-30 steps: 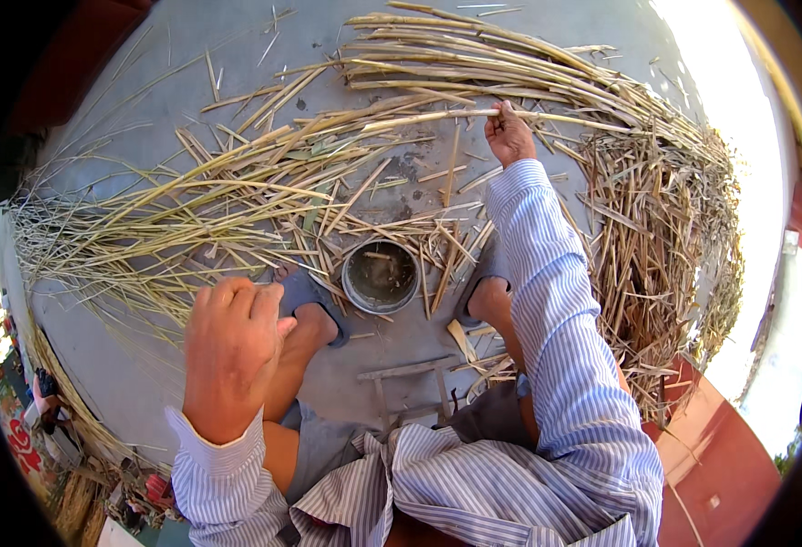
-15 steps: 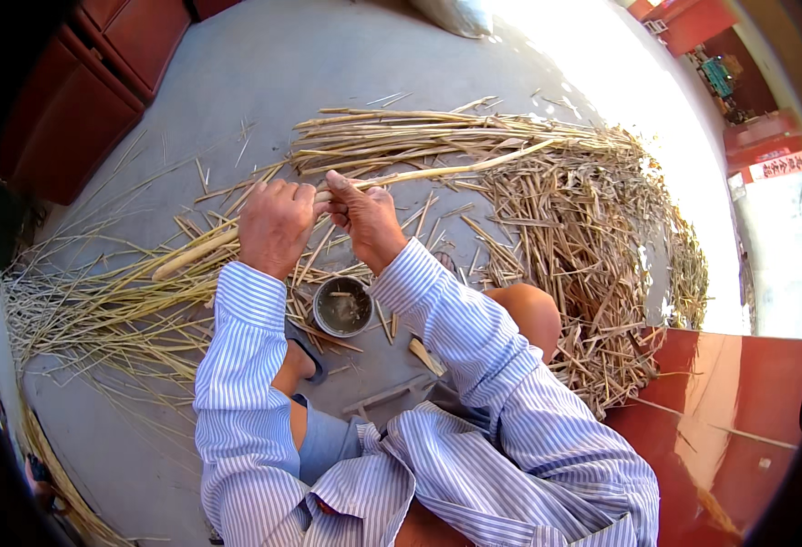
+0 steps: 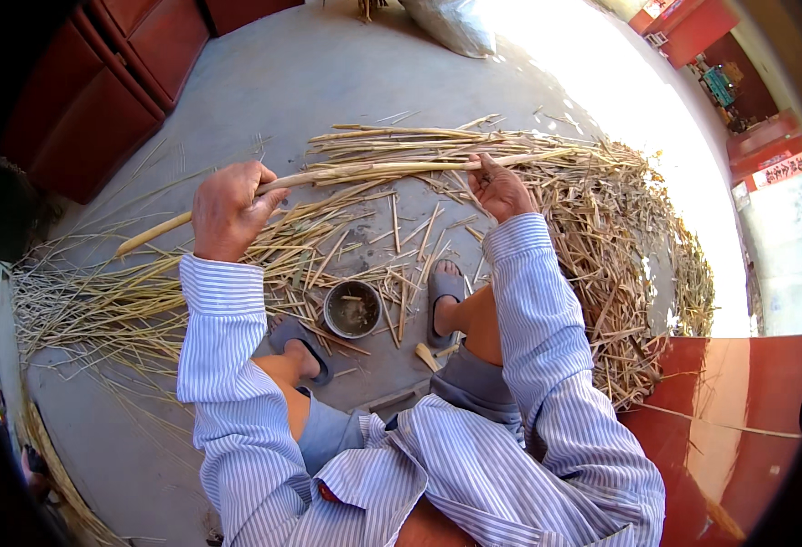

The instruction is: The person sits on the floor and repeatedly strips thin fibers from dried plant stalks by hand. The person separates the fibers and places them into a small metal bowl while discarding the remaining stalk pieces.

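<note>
A long pale dry stalk [image 3: 373, 170] runs across in front of me, thick at its left end and thinner to the right. My left hand [image 3: 233, 210] is wrapped round it near the thick end. Farther along, my right hand [image 3: 499, 187] pinches the stalk between thumb and fingers. Beneath it lie a bundle of similar stalks [image 3: 373, 141] and many short cut pieces. A dark round bowl [image 3: 352, 308] with cloudy liquid and small bits of stalk stands on the floor between my feet.
Thin stalks [image 3: 100, 305] fan out at the left. A heap of dry husks [image 3: 592, 246] covers the floor at right, beside a red glossy panel [image 3: 729, 401]. Dark red furniture [image 3: 82, 109] stands far left, and a pale sack [image 3: 455, 23] at the back. A wooden-handled piece [image 3: 427, 356] lies near my right foot.
My right hand has slid to the right along the stalk, away from my left hand, which has shifted slightly left. Both still hold the stalk.
</note>
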`<state>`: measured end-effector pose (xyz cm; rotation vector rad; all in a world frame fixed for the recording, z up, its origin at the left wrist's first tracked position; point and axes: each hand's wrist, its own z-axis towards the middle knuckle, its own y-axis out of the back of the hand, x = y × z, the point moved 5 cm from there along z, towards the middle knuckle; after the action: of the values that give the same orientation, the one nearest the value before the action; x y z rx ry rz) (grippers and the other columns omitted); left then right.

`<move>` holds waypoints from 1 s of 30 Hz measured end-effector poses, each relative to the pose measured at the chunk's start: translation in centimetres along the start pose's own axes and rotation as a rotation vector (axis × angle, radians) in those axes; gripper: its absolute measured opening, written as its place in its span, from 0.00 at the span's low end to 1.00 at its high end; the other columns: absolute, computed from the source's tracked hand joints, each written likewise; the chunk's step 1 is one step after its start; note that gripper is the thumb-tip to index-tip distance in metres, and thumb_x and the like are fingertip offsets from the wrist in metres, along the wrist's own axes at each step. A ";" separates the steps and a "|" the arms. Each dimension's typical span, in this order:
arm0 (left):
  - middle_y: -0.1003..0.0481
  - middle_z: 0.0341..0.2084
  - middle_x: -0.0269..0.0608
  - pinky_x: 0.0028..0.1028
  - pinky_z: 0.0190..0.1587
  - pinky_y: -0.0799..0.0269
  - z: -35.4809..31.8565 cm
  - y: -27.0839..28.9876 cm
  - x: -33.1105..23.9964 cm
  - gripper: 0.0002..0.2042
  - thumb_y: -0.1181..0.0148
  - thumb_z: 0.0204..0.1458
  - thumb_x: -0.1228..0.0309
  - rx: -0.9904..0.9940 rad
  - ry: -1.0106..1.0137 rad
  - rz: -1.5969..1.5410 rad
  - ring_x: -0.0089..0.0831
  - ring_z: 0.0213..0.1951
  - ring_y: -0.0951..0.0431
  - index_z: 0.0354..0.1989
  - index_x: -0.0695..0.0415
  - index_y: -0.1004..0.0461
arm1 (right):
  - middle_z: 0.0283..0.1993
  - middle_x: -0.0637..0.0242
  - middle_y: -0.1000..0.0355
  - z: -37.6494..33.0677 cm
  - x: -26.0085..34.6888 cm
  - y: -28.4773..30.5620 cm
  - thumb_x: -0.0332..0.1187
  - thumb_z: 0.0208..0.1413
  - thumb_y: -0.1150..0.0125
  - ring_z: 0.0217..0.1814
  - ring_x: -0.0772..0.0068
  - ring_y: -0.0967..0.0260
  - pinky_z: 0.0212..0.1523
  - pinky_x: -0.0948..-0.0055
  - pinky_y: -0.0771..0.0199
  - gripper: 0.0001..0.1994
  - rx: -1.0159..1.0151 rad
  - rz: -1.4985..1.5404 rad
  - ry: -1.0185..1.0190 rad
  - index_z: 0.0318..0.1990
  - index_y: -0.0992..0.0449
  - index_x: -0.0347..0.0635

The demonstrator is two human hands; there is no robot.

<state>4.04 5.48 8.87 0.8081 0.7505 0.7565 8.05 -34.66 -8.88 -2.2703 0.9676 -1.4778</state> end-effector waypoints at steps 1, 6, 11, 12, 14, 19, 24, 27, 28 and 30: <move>0.26 0.21 0.40 0.37 0.29 0.33 -0.2 -0.1 -0.8 0.11 0.28 0.39 0.70 -0.015 -0.052 0.057 0.40 0.27 0.26 0.27 0.55 0.26 | 0.31 0.70 0.25 0.8 -0.2 0.4 0.35 0.62 0.41 0.30 0.76 0.29 0.29 0.78 0.23 0.07 -0.050 0.008 0.006 0.37 0.24 0.42; 0.26 0.23 0.40 0.37 0.32 0.34 -0.3 -1.7 -4.6 0.11 0.28 0.38 0.70 -0.109 -0.237 0.181 0.38 0.29 0.27 0.28 0.56 0.26 | 0.30 0.70 0.24 3.7 0.2 2.4 0.37 0.62 0.40 0.27 0.76 0.28 0.25 0.78 0.26 0.07 -0.220 -0.001 0.052 0.37 0.24 0.44; 0.26 0.22 0.41 0.39 0.33 0.34 1.0 -5.9 -5.7 0.11 0.32 0.45 0.63 0.082 -0.203 0.126 0.42 0.29 0.26 0.30 0.57 0.24 | 0.35 0.66 0.23 2.1 -3.7 -2.7 0.38 0.65 0.46 0.34 0.72 0.25 0.33 0.72 0.22 0.10 0.009 0.112 -0.072 0.44 0.28 0.40; 0.26 0.22 0.41 0.39 0.33 0.34 1.3 -6.4 -5.8 0.11 0.33 0.46 0.62 0.072 -0.174 0.109 0.42 0.29 0.26 0.29 0.57 0.24 | 0.35 0.66 0.23 1.9 -4.3 -3.4 0.38 0.65 0.47 0.35 0.71 0.25 0.35 0.71 0.21 0.11 0.065 0.152 -0.117 0.44 0.27 0.40; 0.25 0.22 0.42 0.39 0.33 0.33 2.2 -6.7 -5.8 0.12 0.33 0.46 0.61 0.053 -0.121 0.077 0.41 0.29 0.25 0.28 0.57 0.24 | 0.37 0.66 0.23 2.1 -2.9 -2.7 0.38 0.66 0.47 0.37 0.70 0.25 0.39 0.69 0.21 0.11 0.019 0.259 -0.050 0.45 0.27 0.40; 0.25 0.20 0.42 0.37 0.31 0.35 2.5 -4.4 -2.0 0.10 0.35 0.50 0.63 0.126 0.175 -0.217 0.41 0.25 0.25 0.27 0.57 0.22 | 0.38 0.65 0.25 4.2 3.5 4.7 0.37 0.67 0.51 0.40 0.69 0.25 0.42 0.69 0.21 0.09 -0.147 0.522 0.213 0.43 0.30 0.40; 0.25 0.19 0.41 0.38 0.32 0.37 2.8 -5.2 -3.3 0.11 0.37 0.52 0.61 0.098 0.051 -0.111 0.40 0.25 0.26 0.28 0.56 0.23 | 0.45 0.60 0.25 2.5 1.2 0.7 0.37 0.68 0.52 0.44 0.68 0.25 0.44 0.68 0.21 0.10 -0.028 0.340 0.085 0.46 0.32 0.39; 0.24 0.21 0.43 0.40 0.32 0.35 3.0 -8.2 -6.4 0.12 0.37 0.51 0.58 0.134 -0.144 0.058 0.41 0.26 0.24 0.29 0.55 0.22 | 0.46 0.62 0.24 0.6 -1.5 -3.8 0.39 0.68 0.52 0.45 0.69 0.26 0.43 0.70 0.23 0.12 0.133 0.176 -0.062 0.48 0.29 0.40; 0.24 0.21 0.43 0.40 0.31 0.34 3.2 -9.0 -6.3 0.13 0.37 0.50 0.58 0.198 -0.041 0.011 0.41 0.26 0.24 0.29 0.56 0.22 | 0.45 0.63 0.24 0.1 -1.8 -4.5 0.39 0.68 0.51 0.44 0.70 0.26 0.42 0.71 0.23 0.12 0.145 0.134 -0.086 0.47 0.28 0.41; 0.23 0.22 0.43 0.39 0.30 0.32 3.3 -10.2 -5.5 0.13 0.36 0.49 0.59 0.323 0.166 -0.080 0.40 0.26 0.23 0.29 0.57 0.22 | 0.43 0.65 0.23 0.4 -2.5 -3.8 0.39 0.68 0.51 0.41 0.73 0.27 0.40 0.72 0.24 0.11 0.077 0.054 -0.140 0.46 0.27 0.42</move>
<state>6.79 -4.95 3.53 1.0067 1.0663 0.6442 9.28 -30.24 -8.76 -2.2405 0.9078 -1.2925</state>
